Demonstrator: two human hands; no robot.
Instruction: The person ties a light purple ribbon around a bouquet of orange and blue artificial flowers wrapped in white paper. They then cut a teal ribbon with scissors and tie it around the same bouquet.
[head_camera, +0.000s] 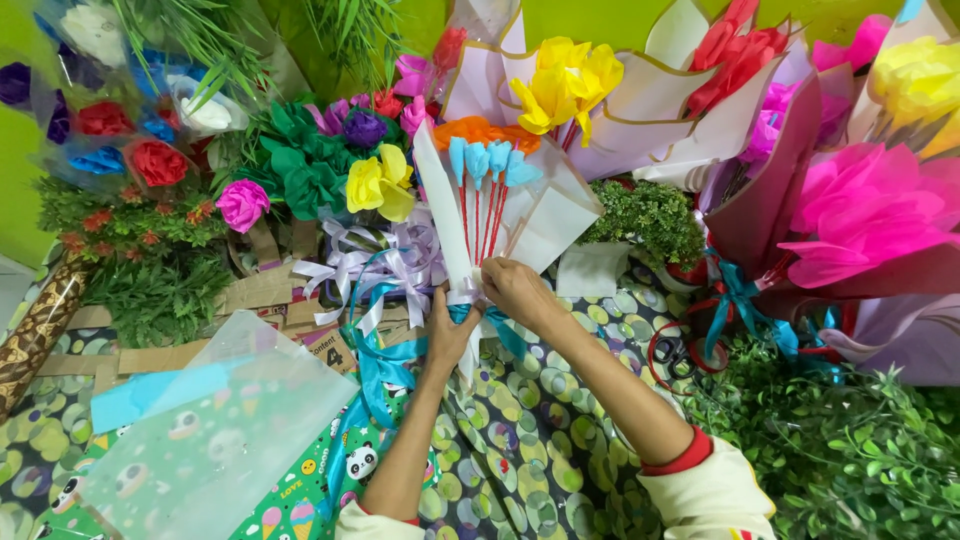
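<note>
A small bouquet (487, 205) of light blue paper flowers on red stems, wrapped in white paper, stands upright at the centre. My left hand (447, 330) grips its narrow base from the left. My right hand (515, 290) pinches the same neck from the right, fingers closed on the wrap. A blue ribbon (385, 365) trails down and left from the base, passing under my left hand.
Paper bouquets crowd the back: yellow (562, 85), red (735, 50), pink (865, 210), green and purple (320, 160). Red-handled scissors (680, 355) lie at right beside green foliage (850, 450). A clear plastic sheet (210, 430) and cardboard (250, 290) lie at left on patterned wrapping paper (540, 450).
</note>
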